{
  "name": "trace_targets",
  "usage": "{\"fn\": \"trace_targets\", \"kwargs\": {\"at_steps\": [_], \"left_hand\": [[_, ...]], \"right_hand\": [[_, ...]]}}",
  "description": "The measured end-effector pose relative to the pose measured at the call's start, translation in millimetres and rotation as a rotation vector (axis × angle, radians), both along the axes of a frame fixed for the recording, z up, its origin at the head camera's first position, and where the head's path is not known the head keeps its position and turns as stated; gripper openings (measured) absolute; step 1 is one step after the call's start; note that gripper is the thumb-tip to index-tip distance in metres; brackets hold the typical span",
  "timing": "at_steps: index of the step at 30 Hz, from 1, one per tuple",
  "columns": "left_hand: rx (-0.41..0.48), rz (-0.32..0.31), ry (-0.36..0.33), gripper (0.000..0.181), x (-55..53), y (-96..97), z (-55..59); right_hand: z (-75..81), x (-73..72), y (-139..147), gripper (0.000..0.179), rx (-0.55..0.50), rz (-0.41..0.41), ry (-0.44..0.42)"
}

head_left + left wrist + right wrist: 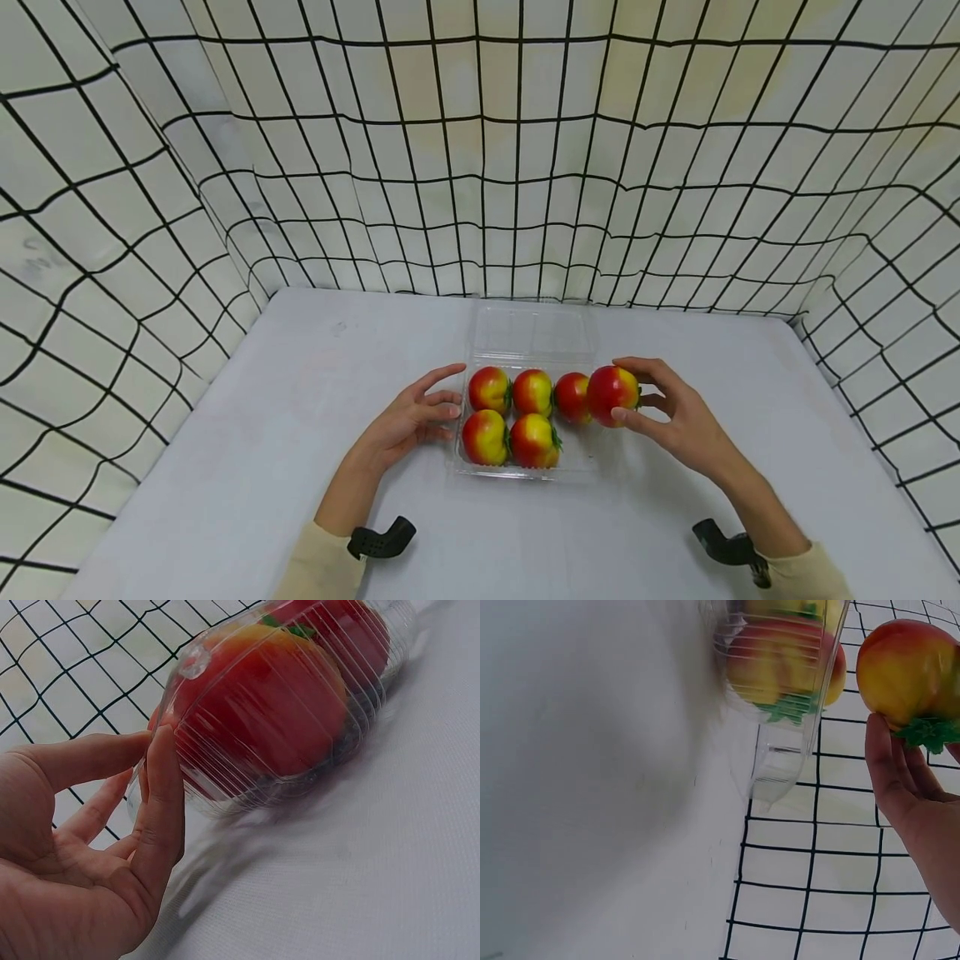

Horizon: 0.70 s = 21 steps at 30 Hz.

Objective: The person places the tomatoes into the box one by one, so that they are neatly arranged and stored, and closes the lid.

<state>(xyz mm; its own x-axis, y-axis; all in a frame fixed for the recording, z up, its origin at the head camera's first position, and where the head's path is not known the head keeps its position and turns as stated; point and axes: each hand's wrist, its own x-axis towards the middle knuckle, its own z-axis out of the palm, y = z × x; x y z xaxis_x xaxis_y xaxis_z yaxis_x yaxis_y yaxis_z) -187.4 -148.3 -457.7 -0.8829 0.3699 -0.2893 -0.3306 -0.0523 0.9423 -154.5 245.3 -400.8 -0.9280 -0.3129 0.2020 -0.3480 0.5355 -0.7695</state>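
Observation:
A clear plastic box [498, 472] stands on the table, holding several red-and-yellow fruits with green leaves. Two rows of fruit show, among them one front fruit [485, 437] at the left. My left hand [408, 421] is at the box's left side with its fingers spread, fingertips right at the rim. In the left wrist view a finger and thumb overlap the see-through wall. My right hand [678, 417] holds another fruit [611, 395] between thumb and fingers, over the box's right side. Its green leaves [928, 733] face my palm.
The box's clear lid [531, 330] lies folded back behind it. White cloth covers the table [360, 350]. A black net [480, 179] hangs along the back and both sides. Black curved pieces [382, 540] sit at both wrists.

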Motion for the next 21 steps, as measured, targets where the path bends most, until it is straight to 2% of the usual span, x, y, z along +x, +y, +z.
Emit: {"fn": "trace_targets", "kwargs": {"at_steps": [7, 21], "left_hand": [[-0.001, -0.001, 0.009, 0.067, 1.1, 0.1, -0.2], [-0.002, -0.009, 0.023, 0.067, 1.3, -0.9, -0.6]], "right_hand": [[-3.3, 4.5, -6, 0.065, 0.008, 0.023, -0.034], [-13.6, 7.9, -15, 0.057, 0.08, 0.057, -0.008]]}}
